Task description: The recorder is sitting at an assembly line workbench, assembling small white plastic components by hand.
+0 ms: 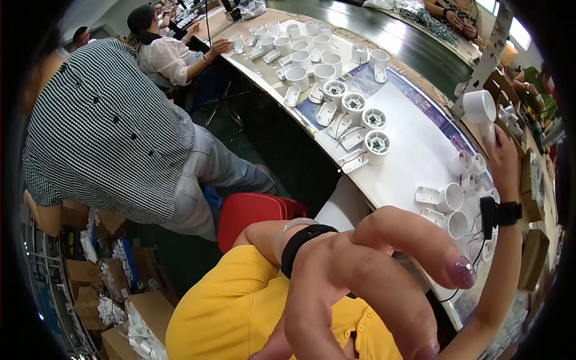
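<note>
At the right, my right hand point(504, 156) is closed round the handle of a white plastic housing point(479, 107), a round cup-like body held up above the table. My left hand point(360, 276) looms large and close at the lower middle, with bent fingers apart and nothing seen in it. A black band point(302, 243) circles its wrist. Under my right forearm stand several white cup-shaped housings point(451, 197), some lying on their sides with handles showing. A row of housings with green circuit boards point(377, 144) and thin wires stands at the table's near left edge.
White housings point(300, 57) crowd the table's far end. A white sheet point(408, 132) covers part of the worktable. A person in a checked shirt point(108, 132) stands at the left beside a red stool point(252, 216). Cardboard boxes point(147, 318) with white parts lie lower left.
</note>
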`<state>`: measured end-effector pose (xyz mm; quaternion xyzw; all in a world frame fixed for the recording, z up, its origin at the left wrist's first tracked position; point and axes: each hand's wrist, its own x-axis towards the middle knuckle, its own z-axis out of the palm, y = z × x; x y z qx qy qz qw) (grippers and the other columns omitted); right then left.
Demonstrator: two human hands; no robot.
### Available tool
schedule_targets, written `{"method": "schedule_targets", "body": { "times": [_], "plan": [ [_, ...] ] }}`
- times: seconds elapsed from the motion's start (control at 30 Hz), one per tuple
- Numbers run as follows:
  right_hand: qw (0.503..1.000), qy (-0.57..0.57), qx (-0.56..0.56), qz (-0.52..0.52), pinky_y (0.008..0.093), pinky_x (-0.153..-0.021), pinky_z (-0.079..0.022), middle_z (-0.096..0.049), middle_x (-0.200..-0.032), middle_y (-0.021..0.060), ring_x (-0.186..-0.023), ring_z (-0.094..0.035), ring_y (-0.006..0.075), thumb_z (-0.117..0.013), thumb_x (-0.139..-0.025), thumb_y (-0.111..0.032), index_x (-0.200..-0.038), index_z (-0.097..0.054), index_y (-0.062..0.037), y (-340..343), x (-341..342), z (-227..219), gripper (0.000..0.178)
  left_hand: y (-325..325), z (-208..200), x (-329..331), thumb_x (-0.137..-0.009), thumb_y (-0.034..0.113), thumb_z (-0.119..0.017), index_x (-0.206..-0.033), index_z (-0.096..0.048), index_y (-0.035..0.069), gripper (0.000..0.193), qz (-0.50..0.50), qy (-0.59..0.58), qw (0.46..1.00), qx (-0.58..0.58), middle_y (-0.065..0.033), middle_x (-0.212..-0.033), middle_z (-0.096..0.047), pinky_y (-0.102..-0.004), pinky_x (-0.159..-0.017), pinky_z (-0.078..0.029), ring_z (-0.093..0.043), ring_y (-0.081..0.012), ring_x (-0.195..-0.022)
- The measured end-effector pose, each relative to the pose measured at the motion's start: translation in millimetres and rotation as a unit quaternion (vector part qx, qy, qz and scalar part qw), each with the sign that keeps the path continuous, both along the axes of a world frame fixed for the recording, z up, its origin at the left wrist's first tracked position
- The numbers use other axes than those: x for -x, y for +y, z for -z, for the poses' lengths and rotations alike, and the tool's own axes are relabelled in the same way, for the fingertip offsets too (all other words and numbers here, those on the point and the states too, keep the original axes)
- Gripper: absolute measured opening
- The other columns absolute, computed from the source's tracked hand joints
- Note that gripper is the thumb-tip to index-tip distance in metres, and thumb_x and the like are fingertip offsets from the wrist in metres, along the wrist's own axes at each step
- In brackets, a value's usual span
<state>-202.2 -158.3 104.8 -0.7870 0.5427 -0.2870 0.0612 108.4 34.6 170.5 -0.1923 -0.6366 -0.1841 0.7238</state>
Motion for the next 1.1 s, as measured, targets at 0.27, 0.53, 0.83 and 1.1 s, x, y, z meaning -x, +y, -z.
{"method": "schedule_targets", "body": {
  "times": [0.27,0.53,0.83,1.1],
  "plan": [
    [0.942,-0.316,-0.115,-0.02,0.0248,-0.091,-0.042,-0.06,-0.121,0.0088,-0.105,-0.056,0.0115,-0.049,-0.098,-0.015,-0.136,-0.043,0.0027,151,17,-38,0.043,-31,80,-9,-0.088,0.02,-0.064,-0.095,-0.051,0.009,0.019,0.037,-0.083,0.95,-0.299,-0.0186,-0.107,-0.057,-0.0484,-0.108,-0.024,-0.051,-0.0258,-0.105],
    [0.885,-0.414,-0.207,0.051,0.026,-0.086,-0.044,-0.062,-0.117,0.0101,-0.101,-0.058,0.0127,-0.041,-0.099,-0.016,-0.137,-0.041,0.0023,258,-2,7,0.042,-60,140,70,-0.077,0.037,-0.076,-0.132,-0.043,0.006,0.071,-0.267,-0.387,0.829,-0.302,-0.0221,-0.137,-0.038,-0.0505,-0.105,-0.03,-0.039,-0.0386,-0.126],
    [0.794,-0.525,-0.303,0.053,0.0246,-0.08,-0.046,-0.06,-0.121,0.0112,-0.101,-0.058,0.0134,-0.038,-0.101,-0.017,-0.139,-0.038,0.0011,274,1,68,0.042,-73,158,121,-0.067,0.047,-0.079,-0.142,-0.038,0.025,0.089,-0.443,-0.554,0.672,-0.213,-0.023,-0.141,-0.034,-0.0473,-0.096,-0.04,-0.046,-0.0403,-0.119],
    [0.702,-0.643,-0.303,0.043,0.0254,-0.077,-0.048,-0.059,-0.122,0.0159,-0.101,-0.061,0.0177,-0.034,-0.103,-0.021,-0.136,-0.039,0.0034,268,-4,73,0.041,-75,148,106,-0.067,0.047,-0.076,-0.138,-0.044,0.025,0.081,-0.499,-0.613,0.576,-0.208,-0.0222,-0.139,-0.039,-0.0442,-0.08,-0.049,-0.059,-0.0349,-0.096]
  ]
}}
